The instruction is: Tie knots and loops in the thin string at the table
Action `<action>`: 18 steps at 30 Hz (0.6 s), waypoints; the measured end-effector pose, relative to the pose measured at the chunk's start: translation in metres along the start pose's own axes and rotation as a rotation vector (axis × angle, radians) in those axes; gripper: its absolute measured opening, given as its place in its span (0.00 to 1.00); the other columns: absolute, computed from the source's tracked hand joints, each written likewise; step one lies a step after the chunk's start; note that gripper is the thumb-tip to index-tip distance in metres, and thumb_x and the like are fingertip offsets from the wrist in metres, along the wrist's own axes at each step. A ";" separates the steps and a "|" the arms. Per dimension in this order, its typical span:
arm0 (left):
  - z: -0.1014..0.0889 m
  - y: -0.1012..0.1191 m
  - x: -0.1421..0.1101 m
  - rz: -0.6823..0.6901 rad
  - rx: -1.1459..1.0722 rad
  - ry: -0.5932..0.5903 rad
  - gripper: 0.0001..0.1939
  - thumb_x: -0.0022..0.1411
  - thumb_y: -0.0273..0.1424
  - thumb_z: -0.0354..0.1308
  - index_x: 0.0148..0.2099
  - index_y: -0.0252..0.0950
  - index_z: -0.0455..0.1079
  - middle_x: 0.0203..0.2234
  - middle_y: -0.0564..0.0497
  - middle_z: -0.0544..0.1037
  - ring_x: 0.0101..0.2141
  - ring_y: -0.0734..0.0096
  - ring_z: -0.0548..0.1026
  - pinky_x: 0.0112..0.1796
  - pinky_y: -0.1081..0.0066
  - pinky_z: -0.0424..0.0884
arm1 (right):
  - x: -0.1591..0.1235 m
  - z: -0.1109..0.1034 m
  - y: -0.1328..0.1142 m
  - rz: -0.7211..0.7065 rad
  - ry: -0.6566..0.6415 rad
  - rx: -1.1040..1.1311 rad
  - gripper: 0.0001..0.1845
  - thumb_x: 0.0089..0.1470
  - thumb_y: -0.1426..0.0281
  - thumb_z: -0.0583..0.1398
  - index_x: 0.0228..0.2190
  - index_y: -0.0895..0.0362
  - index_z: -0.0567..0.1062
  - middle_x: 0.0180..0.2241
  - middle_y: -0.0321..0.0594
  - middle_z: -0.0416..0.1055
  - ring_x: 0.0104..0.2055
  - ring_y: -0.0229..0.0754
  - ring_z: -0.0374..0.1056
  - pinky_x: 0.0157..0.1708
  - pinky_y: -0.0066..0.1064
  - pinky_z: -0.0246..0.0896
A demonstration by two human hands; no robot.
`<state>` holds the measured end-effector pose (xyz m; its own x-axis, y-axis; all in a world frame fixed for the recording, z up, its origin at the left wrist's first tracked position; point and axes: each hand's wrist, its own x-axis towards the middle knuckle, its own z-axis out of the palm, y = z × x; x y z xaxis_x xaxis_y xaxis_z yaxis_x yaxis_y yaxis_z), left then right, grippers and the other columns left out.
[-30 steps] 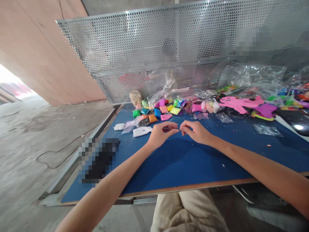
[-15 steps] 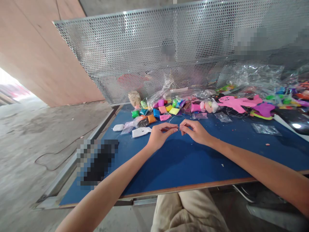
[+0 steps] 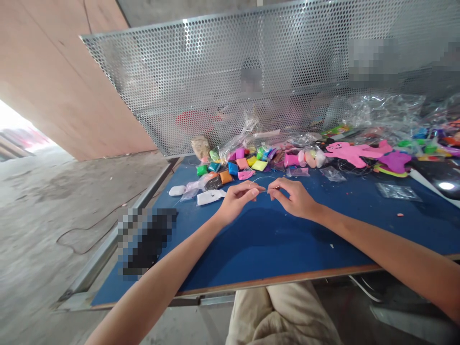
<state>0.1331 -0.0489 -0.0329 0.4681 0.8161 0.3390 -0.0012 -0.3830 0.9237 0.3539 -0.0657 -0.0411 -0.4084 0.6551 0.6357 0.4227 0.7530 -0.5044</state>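
My left hand (image 3: pixel 237 200) and my right hand (image 3: pixel 293 197) face each other above the blue table, fingertips a small gap apart. Both are closed in a pinch. A thin pale thread (image 3: pixel 265 178) arcs behind the fingertips from one hand to the other. Something slim and shiny, too small to name, shows at the right fingertips. Just left of my left hand lies a white packet (image 3: pixel 210 197). Beyond the hands are small coloured clay packets (image 3: pixel 233 168) and a flat pink piece (image 3: pixel 246 175).
Perforated metal sheeting (image 3: pixel 215 72) stands behind the blue table (image 3: pixel 258 249). Toward the back right lie a pink figure-shaped cutout (image 3: pixel 354 152), a purple piece (image 3: pixel 394 162) and clear plastic bags (image 3: pixel 386 112). A blurred dark object (image 3: pixel 149 244) rests at the left edge.
My hands have shifted slightly, with the left fingers changing their pinch. The thread now shows as a wider arc between them. Nothing on the table has visibly moved.
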 end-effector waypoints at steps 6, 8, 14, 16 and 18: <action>0.018 0.000 -0.001 -0.190 -0.072 0.127 0.24 0.62 0.52 0.56 0.37 0.34 0.73 0.27 0.50 0.74 0.27 0.75 0.70 0.32 0.73 0.68 | 0.002 -0.006 0.013 -0.209 0.019 -0.289 0.09 0.67 0.65 0.53 0.39 0.53 0.72 0.33 0.42 0.75 0.35 0.44 0.68 0.42 0.38 0.60; 0.022 0.001 -0.002 -0.232 -0.106 0.138 0.25 0.62 0.53 0.55 0.34 0.34 0.72 0.25 0.51 0.72 0.26 0.76 0.69 0.31 0.73 0.67 | 0.003 -0.007 0.016 -0.228 0.018 -0.335 0.10 0.67 0.65 0.53 0.40 0.53 0.73 0.32 0.42 0.75 0.35 0.45 0.68 0.42 0.39 0.59; 0.022 0.003 -0.003 -0.270 -0.219 0.116 0.19 0.62 0.47 0.60 0.35 0.35 0.71 0.28 0.52 0.73 0.26 0.78 0.69 0.31 0.74 0.66 | 0.003 -0.006 0.015 -0.260 0.021 -0.359 0.10 0.67 0.67 0.53 0.42 0.53 0.73 0.32 0.41 0.75 0.35 0.44 0.68 0.42 0.39 0.59; 0.021 0.002 -0.003 -0.279 -0.269 0.087 0.17 0.61 0.45 0.61 0.36 0.35 0.71 0.29 0.52 0.73 0.26 0.78 0.69 0.31 0.75 0.65 | 0.003 -0.005 0.014 -0.253 0.047 -0.334 0.09 0.67 0.67 0.54 0.42 0.53 0.73 0.32 0.41 0.75 0.34 0.44 0.68 0.42 0.38 0.60; 0.020 0.002 -0.003 -0.304 -0.325 0.038 0.15 0.61 0.43 0.62 0.36 0.35 0.71 0.30 0.52 0.73 0.27 0.78 0.69 0.31 0.75 0.65 | 0.003 -0.003 0.012 -0.216 0.078 -0.295 0.08 0.66 0.67 0.54 0.40 0.53 0.73 0.33 0.41 0.76 0.35 0.44 0.68 0.42 0.38 0.60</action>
<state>0.1494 -0.0610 -0.0352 0.4572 0.8883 0.0444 -0.1489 0.0272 0.9885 0.3605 -0.0549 -0.0438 -0.4559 0.4675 0.7573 0.5532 0.8155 -0.1704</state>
